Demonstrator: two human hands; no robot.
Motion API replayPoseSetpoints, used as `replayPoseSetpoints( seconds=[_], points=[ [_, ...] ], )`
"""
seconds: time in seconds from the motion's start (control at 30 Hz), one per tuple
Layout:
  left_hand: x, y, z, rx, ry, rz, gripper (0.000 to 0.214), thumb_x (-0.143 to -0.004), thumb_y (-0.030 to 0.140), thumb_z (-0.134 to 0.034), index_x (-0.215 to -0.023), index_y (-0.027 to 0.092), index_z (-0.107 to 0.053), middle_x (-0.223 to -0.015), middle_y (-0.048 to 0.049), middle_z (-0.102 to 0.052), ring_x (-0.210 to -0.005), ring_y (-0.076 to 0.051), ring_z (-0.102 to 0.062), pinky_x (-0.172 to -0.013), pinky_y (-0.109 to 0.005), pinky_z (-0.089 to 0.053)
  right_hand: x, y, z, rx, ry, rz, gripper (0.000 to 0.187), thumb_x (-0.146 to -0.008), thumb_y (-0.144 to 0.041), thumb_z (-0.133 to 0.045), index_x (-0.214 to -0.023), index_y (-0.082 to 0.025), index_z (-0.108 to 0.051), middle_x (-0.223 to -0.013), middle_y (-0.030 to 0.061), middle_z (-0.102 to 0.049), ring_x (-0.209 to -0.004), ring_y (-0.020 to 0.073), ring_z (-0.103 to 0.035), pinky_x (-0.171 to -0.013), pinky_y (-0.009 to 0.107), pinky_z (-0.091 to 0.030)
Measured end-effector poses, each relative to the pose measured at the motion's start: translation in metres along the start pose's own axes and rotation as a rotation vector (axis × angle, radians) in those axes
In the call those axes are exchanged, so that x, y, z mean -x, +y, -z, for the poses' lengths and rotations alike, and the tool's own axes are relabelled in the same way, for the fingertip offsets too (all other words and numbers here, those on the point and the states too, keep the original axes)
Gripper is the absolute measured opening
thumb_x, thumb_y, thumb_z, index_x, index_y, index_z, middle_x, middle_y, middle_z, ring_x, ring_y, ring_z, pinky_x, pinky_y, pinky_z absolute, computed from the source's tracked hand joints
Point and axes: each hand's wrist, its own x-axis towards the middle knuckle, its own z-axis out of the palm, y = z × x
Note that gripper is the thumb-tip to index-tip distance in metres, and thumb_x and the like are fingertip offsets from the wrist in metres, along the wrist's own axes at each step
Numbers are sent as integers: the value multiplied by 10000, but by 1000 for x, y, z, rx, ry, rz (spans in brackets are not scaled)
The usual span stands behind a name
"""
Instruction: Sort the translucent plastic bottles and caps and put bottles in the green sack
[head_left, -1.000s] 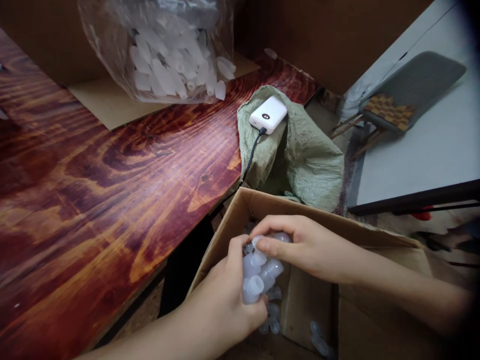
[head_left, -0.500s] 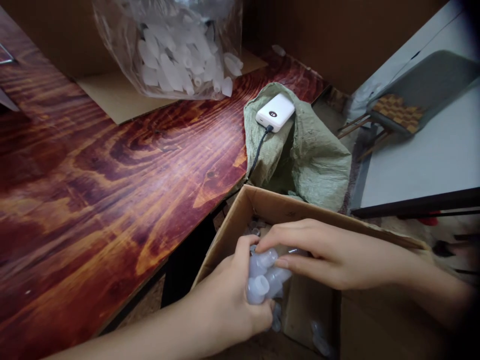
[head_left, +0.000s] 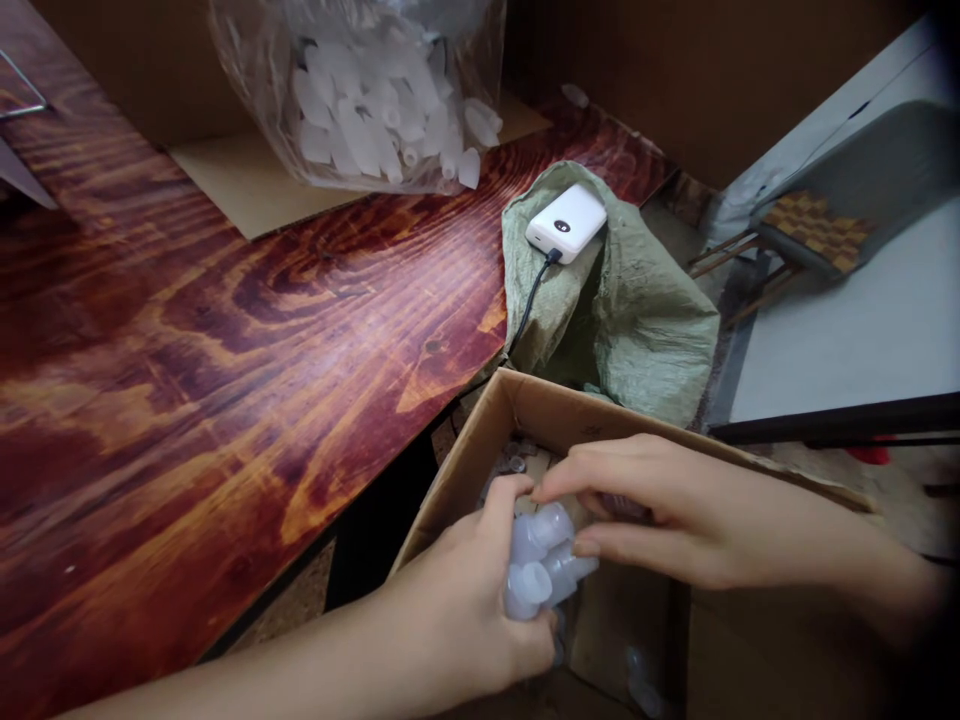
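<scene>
Several small translucent plastic bottles (head_left: 553,570) are bunched in my left hand (head_left: 484,590), its fingers closed around them over a cardboard box (head_left: 442,485). Their pale necks point toward my right hand (head_left: 637,500). That hand reaches in from the right, thumb and forefinger parted, fingertips close against the bunch; whether they touch it is hard to tell. Something pale shows behind its curled fingers, but I cannot tell if it is held. More small clear pieces (head_left: 517,462) lie in the box's far corner, and a loose translucent piece (head_left: 641,680) lies near its bottom.
A red-brown wooden table (head_left: 247,400) fills the left. On it stands a clear plastic bag (head_left: 375,110) of white translucent pointed caps, over a cardboard flap (head_left: 240,180). A white power bank (head_left: 568,220) with a black cable rests on a green woven sack (head_left: 652,320). A chair (head_left: 847,210) stands behind.
The whole view has shifted slightly, so things sit a little further right. My right thumb and forefinger have parted slightly from the bottles, which stay in my left hand.
</scene>
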Motion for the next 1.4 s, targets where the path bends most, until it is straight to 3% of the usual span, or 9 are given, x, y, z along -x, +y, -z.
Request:
replayPoseSetpoints(
  seconds=[0.13,0.3,0.33,0.43,0.6,0.73,0.9,1.17,1.4],
  points=[
    [0,-1,-1,-43,20,23,689,-722,212,-632,-1331,301,-322,-999,-10,-638,-774,-190,-622,-596,-252,-448,-2,4,-3,172,78,-82,334,-970,-377,-487,-742,-173,-620,-701,9,-600,-637,127,-531,-597,263,-361],
    [0,0,-1,-34,19,-30,652,-714,180,-618,-1301,309,-366,-1039,-1,-638,-833,-194,-627,-638,-256,-458,-2,5,-5,13,30,-42,230,-907,-381,-610,-1071,-221,-631,-903,-3,-651,-776,120,-582,-660,228,-395],
    [0,0,-1,-34,22,-31,646,-715,183,-617,-1299,305,-369,-1035,-1,-642,-833,-198,-627,-641,-260,-459,-2,5,-6,35,43,-43,182,-931,-362,-573,-999,-209,-645,-865,-1,-644,-748,118,-573,-648,231,-385],
    [1,0,-1,-39,33,-12,679,-715,183,-616,-1331,272,-346,-1013,-19,-649,-822,-205,-628,-641,-266,-457,-3,5,-5,137,152,-75,373,-968,-365,-497,-662,-170,-580,-628,-11,-537,-574,101,-475,-557,252,-317],
    [1,2,1,-51,10,-19,638,-716,189,-613,-1300,289,-377,-1065,-15,-634,-868,-216,-627,-655,-273,-460,-3,3,-3,-6,-15,-37,237,-914,-380,-605,-1098,-232,-609,-928,-10,-638,-796,116,-571,-686,227,-400],
    [0,3,2,-16,20,-9,627,-714,188,-616,-1285,275,-373,-1041,-9,-630,-844,-200,-624,-647,-265,-467,-2,3,-7,80,-9,-73,219,-959,-378,-518,-884,-197,-617,-819,-7,-612,-746,127,-539,-669,258,-371],
    [-1,4,2,2,20,-30,623,-712,185,-616,-1282,290,-386,-1072,-8,-627,-850,-197,-628,-648,-258,-478,-5,0,-12,95,6,-53,196,-946,-357,-532,-1053,-204,-593,-928,17,-617,-812,147,-543,-708,268,-374],
    [0,-4,-1,-73,102,-141,584,-722,113,-561,-1261,274,-405,-1217,-49,-583,-1068,-242,-582,-868,-334,-474,-14,-2,-33,17,146,-140,313,-908,-328,-521,-644,-175,-454,-592,-39,-489,-546,84,-440,-536,237,-282],
    [-5,0,1,-18,209,-76,556,-760,156,-568,-1276,243,-379,-1174,-59,-586,-988,-216,-591,-817,-317,-473,-20,4,-33,26,267,-258,331,-906,-496,-524,-1004,-181,-554,-819,14,-610,-707,148,-537,-606,251,-348]
  ],
)
